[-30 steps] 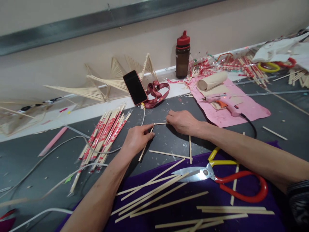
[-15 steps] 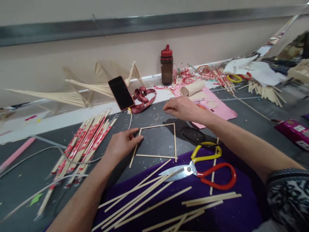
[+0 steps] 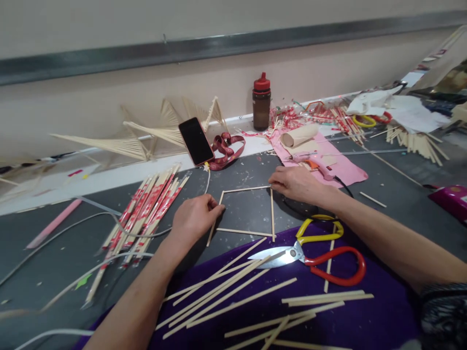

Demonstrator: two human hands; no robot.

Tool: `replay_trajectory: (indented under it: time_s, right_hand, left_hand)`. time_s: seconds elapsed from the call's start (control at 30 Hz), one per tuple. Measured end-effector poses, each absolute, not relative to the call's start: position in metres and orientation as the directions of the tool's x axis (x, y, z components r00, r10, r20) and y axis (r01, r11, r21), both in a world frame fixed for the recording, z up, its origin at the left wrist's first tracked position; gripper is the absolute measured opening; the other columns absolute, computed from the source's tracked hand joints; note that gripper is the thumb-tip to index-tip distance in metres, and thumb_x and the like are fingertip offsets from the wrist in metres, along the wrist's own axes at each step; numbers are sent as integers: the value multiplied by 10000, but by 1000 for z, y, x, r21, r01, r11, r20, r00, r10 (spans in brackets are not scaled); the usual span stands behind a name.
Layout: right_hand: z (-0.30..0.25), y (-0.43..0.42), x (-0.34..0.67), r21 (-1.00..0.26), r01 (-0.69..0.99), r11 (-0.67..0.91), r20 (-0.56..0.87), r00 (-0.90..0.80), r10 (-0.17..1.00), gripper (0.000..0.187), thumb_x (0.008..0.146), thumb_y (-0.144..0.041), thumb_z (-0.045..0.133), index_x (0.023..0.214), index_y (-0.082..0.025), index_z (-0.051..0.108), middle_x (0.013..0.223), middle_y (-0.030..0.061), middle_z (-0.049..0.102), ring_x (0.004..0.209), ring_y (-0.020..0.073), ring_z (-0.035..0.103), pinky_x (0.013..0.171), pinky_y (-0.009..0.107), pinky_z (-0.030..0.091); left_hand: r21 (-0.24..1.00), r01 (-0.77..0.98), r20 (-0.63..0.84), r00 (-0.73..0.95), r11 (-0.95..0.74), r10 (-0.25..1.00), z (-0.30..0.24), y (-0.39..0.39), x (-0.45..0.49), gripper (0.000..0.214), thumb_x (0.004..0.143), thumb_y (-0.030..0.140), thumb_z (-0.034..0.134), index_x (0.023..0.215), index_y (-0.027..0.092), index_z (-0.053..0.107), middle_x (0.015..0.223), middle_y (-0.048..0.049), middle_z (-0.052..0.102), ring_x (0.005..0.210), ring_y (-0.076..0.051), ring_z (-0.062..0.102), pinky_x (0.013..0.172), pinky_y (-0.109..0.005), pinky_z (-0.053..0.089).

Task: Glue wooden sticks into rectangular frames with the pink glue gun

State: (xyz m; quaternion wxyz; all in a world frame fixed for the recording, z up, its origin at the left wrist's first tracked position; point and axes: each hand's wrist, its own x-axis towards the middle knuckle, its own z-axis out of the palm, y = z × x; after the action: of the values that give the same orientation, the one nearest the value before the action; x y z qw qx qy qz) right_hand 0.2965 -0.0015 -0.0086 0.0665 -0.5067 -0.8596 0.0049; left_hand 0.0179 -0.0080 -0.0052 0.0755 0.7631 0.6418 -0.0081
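A four-sided frame of thin wooden sticks [image 3: 273,214] lies flat on the grey table. My left hand [image 3: 195,216] is closed at its left side, with thumb and forefinger on the left stick. At the far right corner, the fingers of my right hand [image 3: 301,184] are pinched together on the stick ends; the fingers partly hide that joint. Large scissors [image 3: 293,253] with one yellow and one red handle lie open just in front of the frame. Several loose wooden sticks [image 3: 242,303] are spread over the purple cloth [image 3: 379,321] nearest me.
Packets of wrapped chopsticks [image 3: 146,209] and white cables lie at left. Behind the frame are a phone [image 3: 196,142], a dark red strap [image 3: 228,150] and a bottle [image 3: 261,107]. A pink glue gun [image 3: 324,170] rests on pink sheet beyond my right hand. Fanned stick structures [image 3: 109,146] stand against the wall.
My right hand has come down from above the table to the frame's far right corner, uncovering the glue gun. The left hand stays at the left stick. The view has shifted slightly.
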Motion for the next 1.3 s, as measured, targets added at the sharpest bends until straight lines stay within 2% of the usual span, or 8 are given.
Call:
replay_trajectory:
  time_s: [0.4,0.63,0.87,1.3]
  right_hand:
    - [-18,0,290,-69,858,509,123,-499,858,265,911,-300,420,967,-188,653,897,40,634,744,138,565,540,254,235]
    - [-9,5,305,-18,896,443,43,-442,896,233,874,-271,466,986,-200,658,965,49,646,844,170,577,574,259,268]
    - [-19,6,300,0,878,479,54,-478,877,236,883,-270,453,968,-215,665,909,41,637,797,156,575,548,259,253]
    - [-31,7,301,-4,871,491,96,-488,868,270,913,-306,420,948,-213,671,897,41,632,752,143,557,549,254,248]
  left_hand:
    - [145,978,-117,169,-152,979,-11,-4,15,257,785,414,489,725,219,645,748,-34,697,724,-190,619,599,-270,359]
    - [190,971,-85,165,-147,983,-10,-2,15,301,781,454,500,921,239,657,819,-17,701,761,-192,621,608,-267,375]
    - [216,959,-62,201,-183,978,-16,5,20,253,775,429,502,835,233,650,757,-9,685,717,-183,611,595,-267,368]
    - [217,965,-59,162,-146,985,-16,5,22,233,762,421,534,815,236,664,782,-14,698,712,-180,615,582,-264,371]
